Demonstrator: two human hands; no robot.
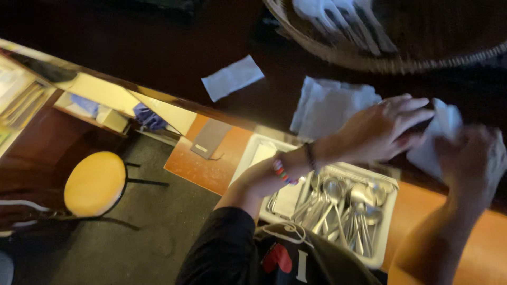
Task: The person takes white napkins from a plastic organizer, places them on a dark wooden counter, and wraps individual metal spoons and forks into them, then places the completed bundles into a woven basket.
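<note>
My left hand and my right hand both grip a white paper napkin on the dark counter; something dark shows between the left fingers and the napkin, too blurred to identify. My left wrist wears beaded bracelets. A stack of white napkins lies just left of my left hand. A single white napkin lies farther left on the counter.
Below my arms a white tray holds several metal spoons and forks. A woven basket with white-wrapped items sits at the top right. A round yellow stool stands on the floor at the left, beside shelves.
</note>
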